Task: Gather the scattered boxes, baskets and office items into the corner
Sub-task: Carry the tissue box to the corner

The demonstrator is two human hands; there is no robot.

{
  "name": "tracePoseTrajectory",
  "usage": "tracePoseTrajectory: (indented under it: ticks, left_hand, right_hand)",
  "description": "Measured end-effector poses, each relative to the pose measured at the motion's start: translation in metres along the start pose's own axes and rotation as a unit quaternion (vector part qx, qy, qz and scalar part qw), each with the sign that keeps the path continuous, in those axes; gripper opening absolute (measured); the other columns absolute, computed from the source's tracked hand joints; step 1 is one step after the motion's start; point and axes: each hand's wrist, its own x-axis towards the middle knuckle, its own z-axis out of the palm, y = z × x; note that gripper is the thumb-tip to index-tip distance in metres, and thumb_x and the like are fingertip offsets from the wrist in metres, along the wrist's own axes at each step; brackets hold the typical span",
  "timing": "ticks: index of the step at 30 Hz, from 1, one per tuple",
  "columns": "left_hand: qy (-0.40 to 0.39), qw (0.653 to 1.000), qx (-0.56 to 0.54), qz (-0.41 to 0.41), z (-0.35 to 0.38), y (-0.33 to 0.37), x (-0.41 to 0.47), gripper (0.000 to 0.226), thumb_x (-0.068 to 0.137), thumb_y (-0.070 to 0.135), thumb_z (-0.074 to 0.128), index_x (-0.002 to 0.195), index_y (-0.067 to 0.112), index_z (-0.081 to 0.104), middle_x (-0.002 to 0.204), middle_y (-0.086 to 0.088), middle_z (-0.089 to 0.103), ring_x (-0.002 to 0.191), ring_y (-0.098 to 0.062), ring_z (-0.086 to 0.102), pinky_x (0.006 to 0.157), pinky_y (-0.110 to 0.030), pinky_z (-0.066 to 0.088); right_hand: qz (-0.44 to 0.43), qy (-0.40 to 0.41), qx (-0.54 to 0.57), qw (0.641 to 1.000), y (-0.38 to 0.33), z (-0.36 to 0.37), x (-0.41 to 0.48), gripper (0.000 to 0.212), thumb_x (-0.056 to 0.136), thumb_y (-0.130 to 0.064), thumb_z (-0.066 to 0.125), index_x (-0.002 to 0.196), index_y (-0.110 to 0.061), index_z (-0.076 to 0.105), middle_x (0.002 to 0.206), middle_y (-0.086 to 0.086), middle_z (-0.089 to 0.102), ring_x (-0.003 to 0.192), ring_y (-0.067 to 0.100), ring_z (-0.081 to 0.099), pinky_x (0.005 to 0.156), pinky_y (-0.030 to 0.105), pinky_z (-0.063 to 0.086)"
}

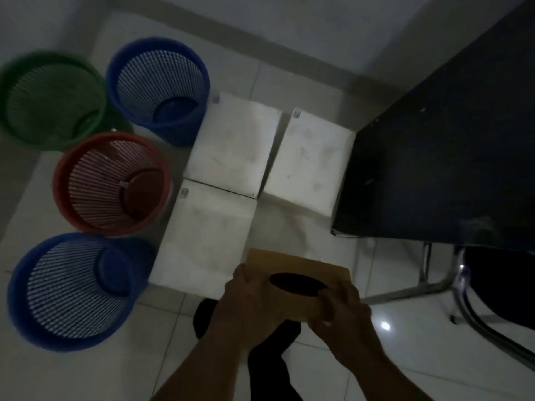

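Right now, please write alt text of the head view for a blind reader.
The left hand and right hand hold a brown box with a dark oval opening. Ahead lie three white boxes; left of them stand a green basket, a red basket and two blue baskets.

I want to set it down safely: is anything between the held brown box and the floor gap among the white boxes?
Nothing visible does. The left hand and right hand grip the brown box right at the floor gap; only tiles show there.

Four baskets (157, 91) — three white boxes (231, 143), one brown box (278, 263), two hands (252, 308).
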Motion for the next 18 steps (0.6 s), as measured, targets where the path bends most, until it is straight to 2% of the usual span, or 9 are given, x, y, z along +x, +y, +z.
tracePoseTrajectory:
  ticks: [2,4,7,10,12,15,17,18]
  left_hand:
    - [-0.011,1.0,0.004,0.007,0.015,-0.008,0.037,0.074,0.084,0.051,0.059,0.148,0.026,0.03,0.147,-0.003,0.027,0.131,-0.025,0.038,0.102,-0.028,0.035]
    - [-0.014,1.0,0.012,0.011,0.028,-0.011,0.071,0.06,0.092,0.039,0.056,0.146,0.024,0.035,0.15,-0.006,0.026,0.131,-0.028,0.04,0.104,-0.032,0.036]
    - [-0.024,0.999,0.022,0.035,0.044,-0.017,0.115,0.06,0.084,0.041,0.056,0.139,0.021,0.044,0.144,-0.007,0.033,0.124,-0.032,0.048,0.101,-0.038,0.043]
    - [-0.04,0.998,0.005,0.041,0.052,-0.021,0.149,0.069,0.074,0.049,0.058,0.137,0.024,0.047,0.143,-0.006,0.035,0.125,-0.031,0.046,0.103,-0.04,0.042]
    - [-0.038,0.998,0.008,0.047,0.057,-0.024,0.168,0.071,0.071,0.056,0.057,0.135,0.026,0.048,0.144,-0.004,0.034,0.128,-0.03,0.043,0.105,-0.036,0.038]
    - [-0.035,0.998,0.011,0.041,0.062,-0.026,0.192,0.055,0.085,0.043,0.064,0.135,0.025,0.048,0.144,-0.002,0.031,0.125,-0.023,0.041,0.096,-0.022,0.029]
    - [-0.025,0.999,0.004,0.046,0.067,-0.027,0.204,0.052,0.087,0.038,0.065,0.134,0.024,0.048,0.142,-0.003,0.032,0.117,-0.021,0.044,0.092,-0.022,0.031]
    - [-0.021,0.999,-0.002,0.047,0.068,-0.025,0.206,0.054,0.086,0.037,0.066,0.135,0.023,0.048,0.144,-0.003,0.031,0.12,-0.022,0.043,0.094,-0.023,0.033]
  right_hand:
    - [-0.001,0.003,0.011,1.0,0.015,0.021,0.031,0.057,0.081,-0.05,0.066,0.133,-0.037,0.046,0.155,0.002,0.013,0.133,0.027,0.036,0.11,0.041,0.031]
    - [0.016,0.007,0.015,1.0,0.031,0.037,0.059,0.057,0.082,-0.048,0.068,0.134,-0.035,0.047,0.154,0.002,0.016,0.127,0.027,0.042,0.108,0.039,0.031]
    - [0.034,0.023,0.008,0.999,0.048,0.05,0.1,0.059,0.082,-0.048,0.068,0.135,-0.034,0.046,0.154,0.002,0.014,0.123,0.033,0.043,0.101,0.04,0.038]
    - [0.036,0.022,0.006,0.999,0.058,0.059,0.137,0.06,0.084,-0.047,0.067,0.138,-0.034,0.044,0.155,0.002,0.012,0.128,0.038,0.038,0.101,0.041,0.039]
    - [0.032,0.03,0.012,0.999,0.065,0.065,0.158,0.061,0.084,-0.045,0.068,0.139,-0.033,0.043,0.156,0.002,0.011,0.129,0.04,0.034,0.103,0.043,0.038]
    - [0.029,0.051,0.028,0.998,0.07,0.071,0.182,0.062,0.084,-0.041,0.07,0.139,-0.033,0.044,0.156,0.002,0.011,0.131,0.039,0.031,0.101,0.043,0.039]
    - [0.025,0.061,0.044,0.997,0.073,0.077,0.192,0.064,0.084,-0.038,0.071,0.141,-0.033,0.043,0.157,0.003,0.009,0.133,0.038,0.029,0.102,0.044,0.039]
    - [0.02,0.065,0.05,0.996,0.074,0.079,0.193,0.065,0.084,-0.036,0.071,0.143,-0.033,0.042,0.158,0.003,0.009,0.135,0.037,0.028,0.104,0.044,0.038]
